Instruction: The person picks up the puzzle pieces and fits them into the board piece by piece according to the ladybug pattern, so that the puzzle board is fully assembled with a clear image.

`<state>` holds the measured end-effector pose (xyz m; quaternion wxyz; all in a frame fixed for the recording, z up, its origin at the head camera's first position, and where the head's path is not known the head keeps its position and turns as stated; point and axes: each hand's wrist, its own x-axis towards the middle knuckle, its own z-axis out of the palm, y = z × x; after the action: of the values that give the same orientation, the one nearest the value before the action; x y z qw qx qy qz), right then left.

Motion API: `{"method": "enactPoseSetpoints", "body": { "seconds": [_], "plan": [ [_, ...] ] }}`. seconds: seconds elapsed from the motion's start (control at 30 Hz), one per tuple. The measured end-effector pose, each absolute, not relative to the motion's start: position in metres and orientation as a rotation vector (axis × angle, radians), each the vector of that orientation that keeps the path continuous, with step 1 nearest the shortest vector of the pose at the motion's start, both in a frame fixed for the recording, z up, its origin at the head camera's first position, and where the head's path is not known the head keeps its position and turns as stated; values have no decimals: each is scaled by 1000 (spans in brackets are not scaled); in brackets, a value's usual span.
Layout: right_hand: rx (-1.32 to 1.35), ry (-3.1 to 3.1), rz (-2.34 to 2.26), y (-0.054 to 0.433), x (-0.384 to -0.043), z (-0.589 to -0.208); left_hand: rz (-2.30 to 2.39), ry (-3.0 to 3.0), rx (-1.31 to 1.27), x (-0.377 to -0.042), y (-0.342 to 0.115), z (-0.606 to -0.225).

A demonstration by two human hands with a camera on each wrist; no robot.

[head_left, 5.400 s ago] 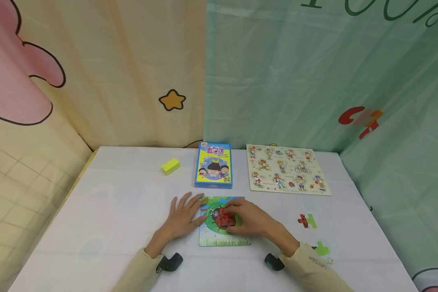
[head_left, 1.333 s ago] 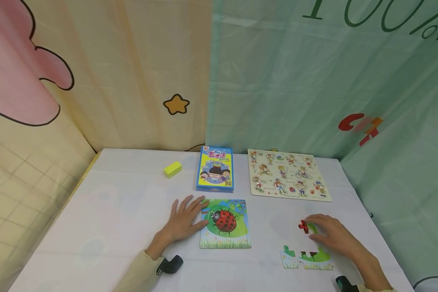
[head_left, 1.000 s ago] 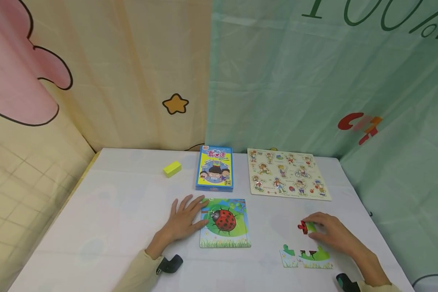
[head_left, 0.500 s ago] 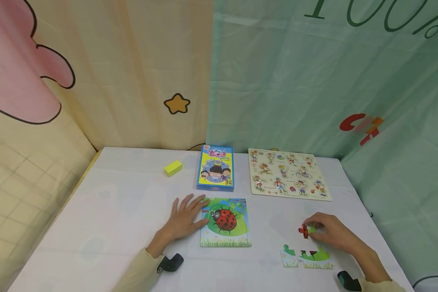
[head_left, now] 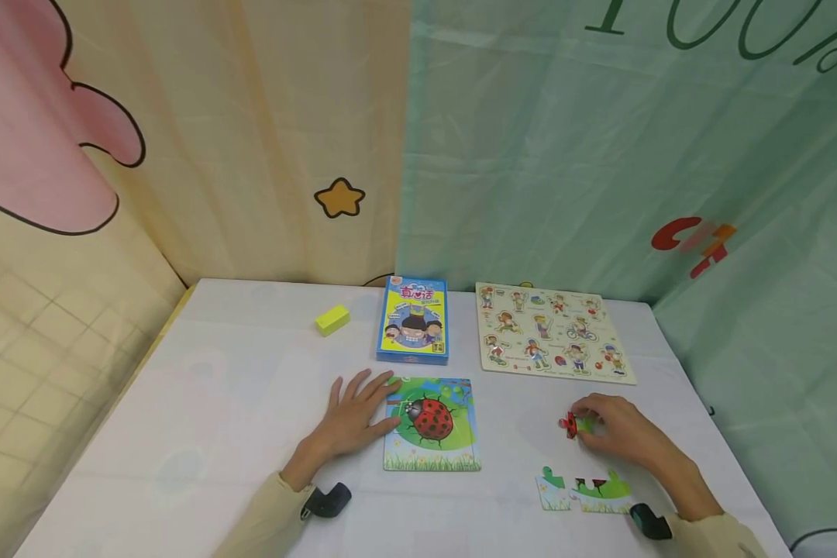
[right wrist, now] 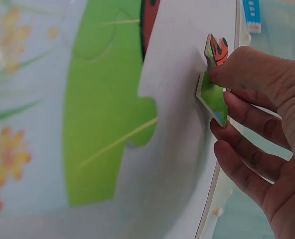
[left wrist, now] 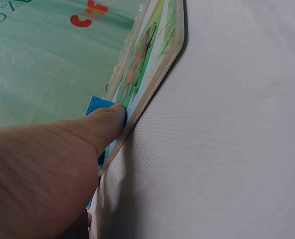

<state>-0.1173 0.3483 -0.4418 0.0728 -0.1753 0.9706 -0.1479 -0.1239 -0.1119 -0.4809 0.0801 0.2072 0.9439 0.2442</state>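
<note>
A square puzzle board [head_left: 432, 457] printed with a red ladybug lies flat on the table. My left hand [head_left: 349, 420] rests on its left edge with the fingers spread, and in the left wrist view the thumb [left wrist: 107, 122] presses on the board's rim. At the right, my right hand [head_left: 621, 430] pinches a red and green puzzle piece [head_left: 569, 425] between thumb and fingers, just above the tabletop. The right wrist view shows that puzzle piece [right wrist: 215, 99] tilted on edge. Below this hand lie a small puzzle piece [head_left: 552, 493] and a larger green puzzle piece [head_left: 603, 496].
Behind the ladybug board stands a blue and yellow card box [head_left: 411, 322]. To its left is a yellow block [head_left: 332, 320]. A wooden board [head_left: 551, 333] with children's figures lies at the back right. Curtains [head_left: 516, 139] hang behind the table.
My right hand went from the ladybug board to the loose pieces, took hold of the red and green one and has now lifted it slightly leftward. The left hand stayed on the board.
</note>
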Motion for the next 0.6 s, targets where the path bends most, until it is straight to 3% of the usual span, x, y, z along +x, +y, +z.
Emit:
{"method": "enactPoseSetpoints", "body": {
  "seconds": [0.27, 0.6],
  "plan": [
    [-538, 2916, -456, 322, -131, -441, 721, 2827, 618, -125, -111, -482],
    [-865, 2859, -518, 249, -143, -435, 725, 2823, 633, -125, -112, -482]
  ]
}}
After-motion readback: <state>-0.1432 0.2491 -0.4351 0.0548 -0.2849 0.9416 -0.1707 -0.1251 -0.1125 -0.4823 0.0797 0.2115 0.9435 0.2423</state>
